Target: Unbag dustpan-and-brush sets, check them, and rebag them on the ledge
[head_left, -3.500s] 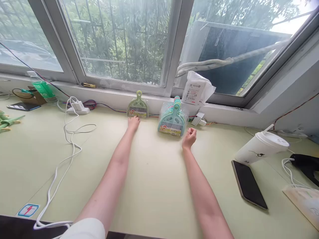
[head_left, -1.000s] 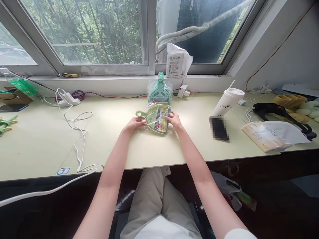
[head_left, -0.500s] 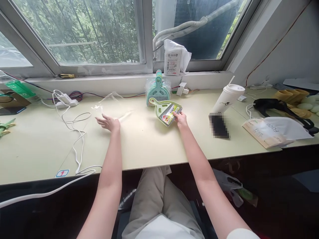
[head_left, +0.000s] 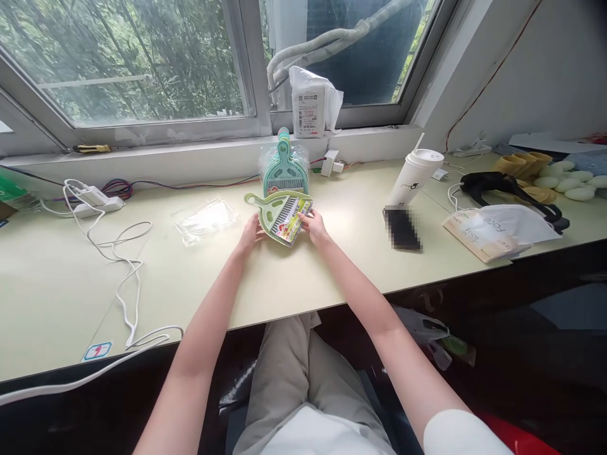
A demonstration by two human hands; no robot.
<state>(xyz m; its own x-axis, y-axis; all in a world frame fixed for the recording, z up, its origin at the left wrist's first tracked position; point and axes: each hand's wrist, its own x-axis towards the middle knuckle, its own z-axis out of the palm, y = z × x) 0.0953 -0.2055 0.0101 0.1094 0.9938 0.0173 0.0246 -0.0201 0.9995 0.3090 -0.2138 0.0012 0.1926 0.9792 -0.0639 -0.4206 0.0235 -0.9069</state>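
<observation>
A light-green mini dustpan and brush set (head_left: pixel 274 212) with a printed card label is held tilted above the desk, its handle pointing up and left. My right hand (head_left: pixel 313 227) grips it by its right edge, thumb over the label. My left hand (head_left: pixel 251 234) is closed at its lower left edge, with the fingertips partly hidden behind the pan. Just behind stands a stack of similar dustpan sets (head_left: pixel 284 167), a blue-green one in front, in clear plastic wrap. Left of my left hand, a crumpled clear plastic bag (head_left: pixel 206 219) lies on the desk.
A white cup with straw (head_left: pixel 417 177) and a pixelated dark object (head_left: pixel 403 227) are to the right, near a face-tissue pack (head_left: pixel 497 234). White cables (head_left: pixel 128 265) and a power strip (head_left: pixel 99 205) lie left. A wrapped box (head_left: pixel 310 107) sits on the sill.
My left hand has moved right from above the plastic bag to the dustpan set and closed on its edge. The bag now lies flat on the desk. The view has shifted slightly right.
</observation>
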